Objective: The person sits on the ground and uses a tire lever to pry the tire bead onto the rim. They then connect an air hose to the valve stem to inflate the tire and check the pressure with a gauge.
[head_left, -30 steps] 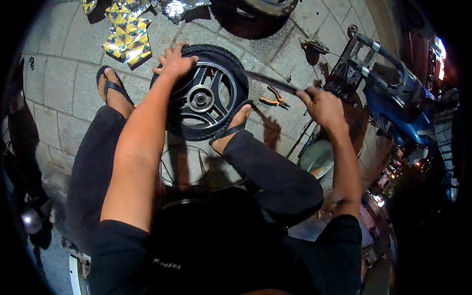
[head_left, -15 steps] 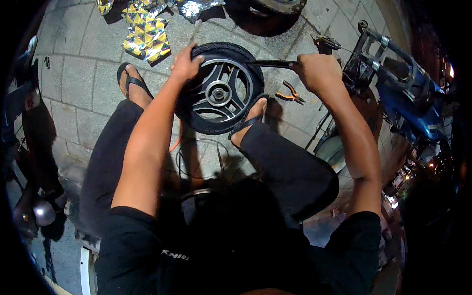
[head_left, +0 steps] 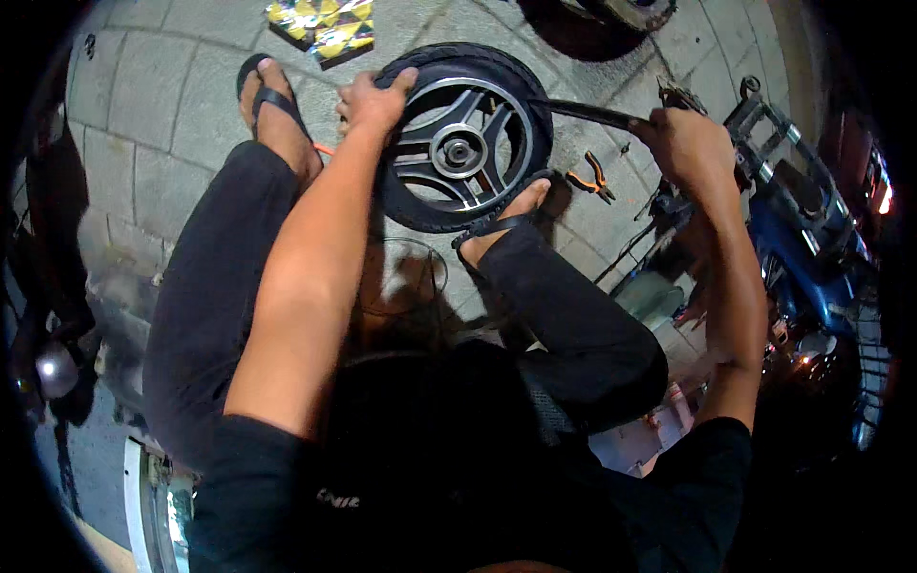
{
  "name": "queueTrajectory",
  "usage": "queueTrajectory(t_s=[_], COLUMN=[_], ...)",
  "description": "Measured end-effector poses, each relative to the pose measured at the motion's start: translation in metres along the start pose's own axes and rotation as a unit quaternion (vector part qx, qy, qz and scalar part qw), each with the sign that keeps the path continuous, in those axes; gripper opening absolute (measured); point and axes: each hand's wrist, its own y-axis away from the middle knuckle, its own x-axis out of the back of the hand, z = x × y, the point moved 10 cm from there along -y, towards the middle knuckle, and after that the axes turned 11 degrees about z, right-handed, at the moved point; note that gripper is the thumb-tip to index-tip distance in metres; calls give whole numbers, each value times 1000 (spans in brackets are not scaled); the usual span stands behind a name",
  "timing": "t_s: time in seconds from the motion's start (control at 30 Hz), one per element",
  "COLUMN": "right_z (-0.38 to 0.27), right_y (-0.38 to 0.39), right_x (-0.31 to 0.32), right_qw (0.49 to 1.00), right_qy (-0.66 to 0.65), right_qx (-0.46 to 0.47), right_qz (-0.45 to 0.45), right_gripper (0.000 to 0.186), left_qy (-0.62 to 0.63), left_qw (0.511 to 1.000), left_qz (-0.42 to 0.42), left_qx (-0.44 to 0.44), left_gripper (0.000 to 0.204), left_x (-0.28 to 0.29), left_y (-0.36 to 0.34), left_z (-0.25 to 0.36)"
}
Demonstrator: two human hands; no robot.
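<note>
Right hand [head_left: 693, 151] and bar [head_left: 587, 113] have shifted since one second ago: then the bar's visible end stopped at the outer edge of the tyre [head_left: 468, 59]; now it lies across the tyre and reaches its inner edge.

Count of items: one wheel [head_left: 458, 151], fitted with one tyre; one bar; one pair of pliers [head_left: 601, 186]; two hands; two feet in sandals.

Wheel: lying flat on the paving [head_left: 158, 172], between the left foot [head_left: 279, 115] and the right foot [head_left: 506, 215], the latter at the tyre's lower right edge.

Right grip: closed, fist clenched around the bar's outer end.

Left grip: left hand [head_left: 375, 103] partly open at the tyre's upper left edge, thumb laid on the tyre, fingers bent outward; whether they clasp its edge cannot be told.

Pliers: on the paving right of the wheel, handles spread, near the right hand but untouched.

Surroundings: gold-and-silver foil [head_left: 334, 24] beyond the wheel; one blue motorbike [head_left: 812, 277], partly in shadow, at far right.
</note>
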Motion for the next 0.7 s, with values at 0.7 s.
queueTrajectory(t_s=[0.7], right_z=[4], right_y=[39], right_x=[-53], right_qw=[980], right_qy=[-178], right_qx=[-43], right_qz=[-76], right_gripper=[29], left_qy=[88], left_qw=[988], left_qz=[69], left_qx=[-108], left_gripper=[52], left_x=[11], left_y=[-3], left_z=[8])
